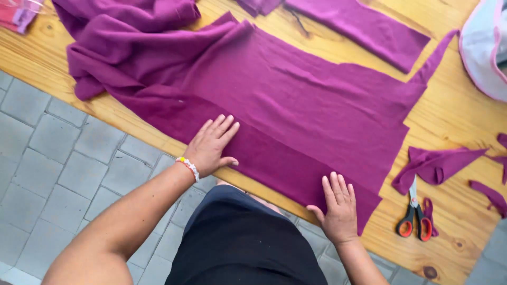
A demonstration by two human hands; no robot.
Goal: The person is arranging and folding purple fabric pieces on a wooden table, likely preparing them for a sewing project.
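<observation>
Both hands lie flat and open on the purple fabric (296, 100), gripping nothing: the left hand (211, 145) presses with fingers spread near the middle of the near edge, the right hand (339, 206) rests palm down close to the cloth's lower right corner. A beaded bracelet (188, 167) circles the left wrist.

That fabric is spread smooth across the wooden table (454, 121), its near edge hanging just over the table's front, while its far left part is bunched in loose folds. Because the cloth overhangs, the heaped end or an uneven push from either palm could likely drag it, so the flattened area may wrinkle or slide toward the paved floor (58, 158).

Scissors (415, 219) with red and black handles lie to the right of the right hand, near the table edge, blades pointing away among purple offcuts (435, 164). A sweep of the right arm might knock them off. A separate purple strip (364, 29) lies farther back, and a white and pink object (483, 47) sits at the right margin.
</observation>
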